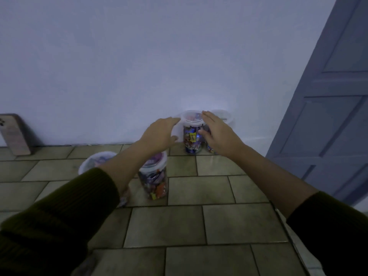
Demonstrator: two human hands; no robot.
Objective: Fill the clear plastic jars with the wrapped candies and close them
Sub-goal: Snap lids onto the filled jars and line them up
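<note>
Left hand (159, 134), right hand (219, 134), either side of candy-filled jar (192, 140) at wall (119, 76); tiled floor (199, 226)
</note>
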